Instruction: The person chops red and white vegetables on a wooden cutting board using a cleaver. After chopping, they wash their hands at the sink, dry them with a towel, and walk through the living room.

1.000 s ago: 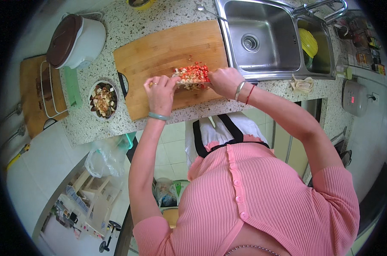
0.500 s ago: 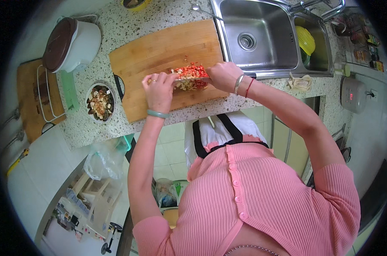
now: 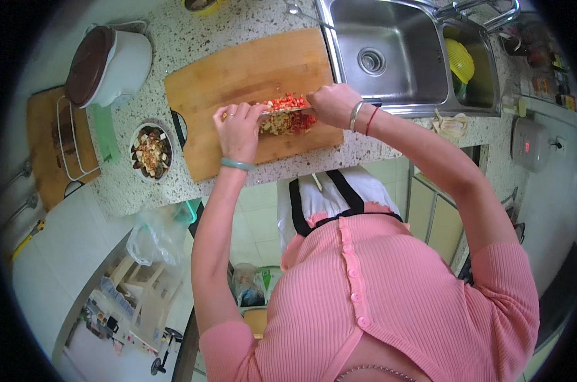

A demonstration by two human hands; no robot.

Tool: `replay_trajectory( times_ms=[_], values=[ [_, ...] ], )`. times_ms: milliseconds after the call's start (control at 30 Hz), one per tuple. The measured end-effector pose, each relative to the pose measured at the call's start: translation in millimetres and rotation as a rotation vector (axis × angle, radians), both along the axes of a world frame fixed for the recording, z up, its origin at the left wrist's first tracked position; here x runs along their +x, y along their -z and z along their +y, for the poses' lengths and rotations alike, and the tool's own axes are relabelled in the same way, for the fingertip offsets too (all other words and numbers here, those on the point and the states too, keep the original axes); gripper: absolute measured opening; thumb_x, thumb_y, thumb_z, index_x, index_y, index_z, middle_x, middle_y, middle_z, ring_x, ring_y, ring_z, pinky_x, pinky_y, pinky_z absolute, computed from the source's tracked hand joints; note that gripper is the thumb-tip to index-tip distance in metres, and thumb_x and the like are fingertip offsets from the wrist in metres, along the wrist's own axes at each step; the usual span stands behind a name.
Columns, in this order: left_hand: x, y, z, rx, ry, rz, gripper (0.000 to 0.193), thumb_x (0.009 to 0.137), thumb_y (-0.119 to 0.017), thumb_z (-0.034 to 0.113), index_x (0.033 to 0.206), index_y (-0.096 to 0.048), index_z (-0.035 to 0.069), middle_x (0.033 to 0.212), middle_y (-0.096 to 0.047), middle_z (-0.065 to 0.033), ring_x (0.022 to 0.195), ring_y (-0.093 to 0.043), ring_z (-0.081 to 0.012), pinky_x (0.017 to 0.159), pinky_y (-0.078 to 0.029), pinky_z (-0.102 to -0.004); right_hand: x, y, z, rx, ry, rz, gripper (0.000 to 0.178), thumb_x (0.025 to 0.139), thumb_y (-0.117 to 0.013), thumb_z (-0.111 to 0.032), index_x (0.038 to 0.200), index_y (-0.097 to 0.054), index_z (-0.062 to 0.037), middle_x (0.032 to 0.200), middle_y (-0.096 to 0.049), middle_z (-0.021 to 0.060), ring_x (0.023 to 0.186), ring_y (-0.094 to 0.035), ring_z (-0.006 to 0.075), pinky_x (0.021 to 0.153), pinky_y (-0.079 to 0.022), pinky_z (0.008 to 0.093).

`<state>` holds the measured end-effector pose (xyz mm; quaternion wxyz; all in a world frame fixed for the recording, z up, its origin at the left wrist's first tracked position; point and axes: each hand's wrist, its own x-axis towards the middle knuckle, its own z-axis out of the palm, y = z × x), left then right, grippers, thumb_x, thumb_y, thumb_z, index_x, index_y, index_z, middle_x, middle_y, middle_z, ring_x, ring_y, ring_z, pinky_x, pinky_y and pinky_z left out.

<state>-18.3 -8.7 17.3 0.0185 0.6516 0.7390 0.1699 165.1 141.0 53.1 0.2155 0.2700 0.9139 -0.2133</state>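
My right hand (image 3: 333,106) is wrapped round the handle of a kitchen knife (image 3: 290,111), with the dark handle end showing past the wrist. The blade is seen almost edge-on over a wooden cutting board (image 3: 237,76). At the blade's other end, the fingers of my left hand (image 3: 239,130) close on the tip. Chopped red pepper (image 3: 285,102) lies along the far side of the blade. Pale chopped bits, perhaps garlic, (image 3: 276,124) lie on the near side, with more red pieces close to my right hand.
Left of the board stands a bowl of mixed cut food (image 3: 150,153). Behind it is a white pot with a brown lid (image 3: 120,70). A steel sink (image 3: 390,57) adjoins the board's right side; a yellow-green strainer (image 3: 458,60) sits in its smaller basin. A cloth (image 3: 451,124) lies at the counter edge.
My right hand and the knife's handle end have shifted slightly away from me, so the blade's angle has changed a little. My left hand stays at the tip.
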Motion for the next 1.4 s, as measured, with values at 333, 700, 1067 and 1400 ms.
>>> replay_trajectory(
  times_ms=[333, 700, 1067, 1400],
  values=[
    [-4, 11, 13, 0.025, -0.002, 0.048, 0.021, 0.077, -0.072, 0.015, 0.096, -0.064, 0.02, 0.085, -0.058, 0.0019, 0.088, -0.056, -0.0195, 0.092, -0.036, -0.0414, -6, 16, 16, 0.005, -0.021, -0.027, 0.027, 0.09, -0.058, -0.03, 0.09, -0.07, -0.0057, 0.088, -0.07, 0.0173, 0.084, -0.069, 0.0336, 0.073, -0.055, 0.0422],
    [-11, -2, 1, 0.031, 0.021, -0.022, 0.029, 0.076, -0.072, 0.012, 0.102, -0.066, 0.023, 0.085, -0.057, 0.0021, 0.09, -0.056, -0.0193, 0.092, -0.035, -0.0419, -7, -5, 2, 0.048, -0.071, 0.034, 0.029, 0.09, -0.06, -0.033, 0.085, -0.069, -0.0059, 0.08, -0.069, 0.0169, 0.076, -0.068, 0.0359, 0.067, -0.055, 0.0444],
    [6, 8, -7, 0.056, 0.005, 0.036, 0.017, 0.08, -0.069, 0.012, 0.095, -0.064, 0.018, 0.087, -0.06, 0.0022, 0.089, -0.056, -0.0207, 0.091, -0.035, -0.0404, 11, 8, -14, 0.066, 0.022, 0.087, 0.021, 0.089, -0.053, -0.02, 0.084, -0.07, -0.0074, 0.084, -0.071, 0.0152, 0.079, -0.07, 0.0324, 0.068, -0.056, 0.0417],
    [23, 14, -9, 0.052, 0.037, 0.117, 0.013, 0.085, -0.059, 0.014, 0.098, -0.061, 0.016, 0.09, -0.057, 0.0004, 0.093, -0.055, -0.0197, 0.085, -0.041, -0.0407, 27, 12, -26, 0.024, 0.069, 0.035, 0.017, 0.089, -0.054, -0.019, 0.095, -0.064, -0.0062, 0.082, -0.071, 0.0153, 0.078, -0.07, 0.0333, 0.066, -0.056, 0.0436]
  ],
)
